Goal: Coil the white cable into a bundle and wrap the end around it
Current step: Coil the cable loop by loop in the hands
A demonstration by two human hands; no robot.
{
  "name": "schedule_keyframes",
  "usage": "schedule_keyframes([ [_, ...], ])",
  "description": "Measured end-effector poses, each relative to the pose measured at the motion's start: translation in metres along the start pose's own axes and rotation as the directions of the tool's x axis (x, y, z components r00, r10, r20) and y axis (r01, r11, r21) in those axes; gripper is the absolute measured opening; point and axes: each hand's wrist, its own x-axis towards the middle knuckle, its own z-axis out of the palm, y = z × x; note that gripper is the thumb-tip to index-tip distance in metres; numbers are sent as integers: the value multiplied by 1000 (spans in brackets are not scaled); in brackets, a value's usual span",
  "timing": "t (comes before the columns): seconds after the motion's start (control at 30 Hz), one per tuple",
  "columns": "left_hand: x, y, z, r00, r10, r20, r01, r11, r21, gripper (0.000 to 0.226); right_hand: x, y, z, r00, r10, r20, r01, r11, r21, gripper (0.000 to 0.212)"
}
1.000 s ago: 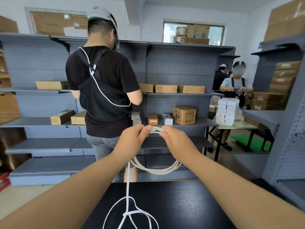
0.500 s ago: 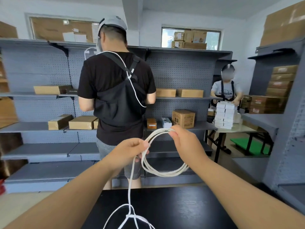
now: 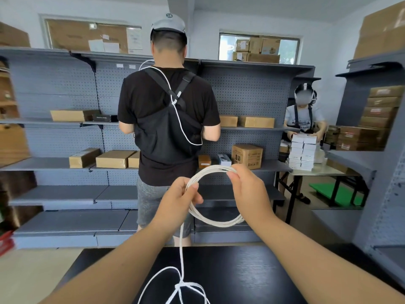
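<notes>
While both arms reach forward over the black wood-grain counter [image 3: 241, 273], the thin white cable [image 3: 215, 221] is held up clear of it between the two hands, as a round coil of several turns. The right hand [image 3: 247, 189] pinches the top of the coil between thumb and curled fingertips, with the strands bunched together at that spot. The left hand [image 3: 175, 200] grips the coil's left side, its thumb laid across the strands and its fingers curled behind them. From under the left hand a single strand drops straight down to the counter. There the uncoiled rest of the cable lies in loose, crossing loops at the near edge, partly cut off by the bottom of the view. The lower arc of the coil sags free, touching neither hand nor counter.

Beyond the counter a person in a black T-shirt, grey shorts and a grey cap [image 3: 153, 102] stands with their back to the camera. They face grey metal pegboard shelving [image 3: 54, 84] that carries brown cardboard boxes [image 3: 114, 159] on its middle shelves. A white cord runs across that person's back over black straps. To the right, another person [image 3: 304, 116] is at a pale table [image 3: 324, 171] with both hands on a stack of small white boxes [image 3: 303, 152]. More brown cartons [image 3: 381, 110] are stacked on the grey shelves at the far right.
</notes>
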Motion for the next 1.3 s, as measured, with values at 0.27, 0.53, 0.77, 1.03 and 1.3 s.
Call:
schedule_keyframes([
  [0.27, 1, 5, 5, 955, 239, -176, -189, 947, 261, 12, -9, 3, 8, 990, 137, 30, -140, 979, 149, 20],
  [0.53, 7, 12, -1, 958, 272, -88, -207, 872, 443, 16, -11, 12, 8, 975, 126, 181, -143, 986, 83, 33],
  [0.77, 6, 16, -2, 948, 301, 106, -308, 778, 547, 16, -3, -1, 11, 944, -4, 331, -18, 998, 63, 39],
  [1.03, 8, 13, -16, 948, 6, 318, -75, 975, 208, 15, 2, 4, 3, 930, -73, 359, 107, 991, -76, 26],
  [1.3, 14, 10, -36, 832, -230, 504, 213, 973, 93, 9, 4, 10, -6, 943, -69, 325, 104, 990, -91, 25],
])
